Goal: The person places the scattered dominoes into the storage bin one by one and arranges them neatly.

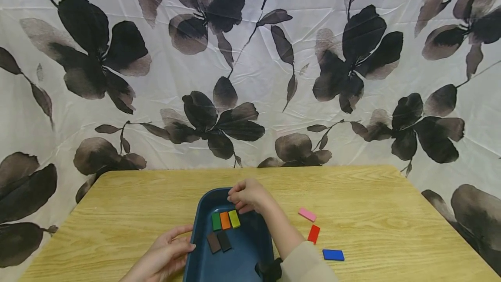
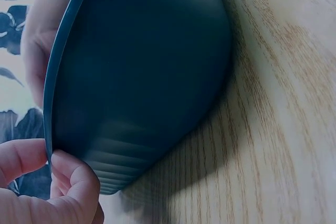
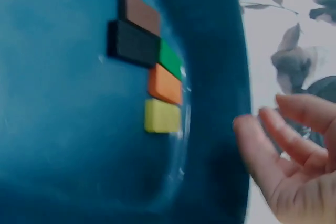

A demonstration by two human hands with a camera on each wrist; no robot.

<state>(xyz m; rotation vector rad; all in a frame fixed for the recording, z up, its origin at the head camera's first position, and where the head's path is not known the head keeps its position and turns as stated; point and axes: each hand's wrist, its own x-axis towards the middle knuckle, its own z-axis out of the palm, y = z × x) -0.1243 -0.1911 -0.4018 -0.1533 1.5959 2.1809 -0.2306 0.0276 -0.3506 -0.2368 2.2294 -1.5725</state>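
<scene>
A deep blue tray (image 1: 242, 256) lies on the table, and my left hand (image 1: 168, 251) pinches its left rim between thumb and fingers. The left wrist view shows the tray's outer wall (image 2: 142, 66) with the rim between my thumb and fingertips. Inside the tray, green (image 1: 216, 221), orange (image 1: 225, 220) and yellow (image 1: 234, 219) blocks form a row. Below them lie a brown block (image 1: 213, 243) and a black block (image 1: 224, 240), side by side. My right hand (image 1: 250, 197) is over the tray's far end, near the yellow block, fingers loosely bent and holding nothing.
Right of the tray, a pink block (image 1: 307, 214), a red block (image 1: 314, 234) and a blue block (image 1: 333, 255) lie on the wooden table (image 1: 375, 212). A floral cloth (image 1: 274, 82) hangs behind the table's far edge.
</scene>
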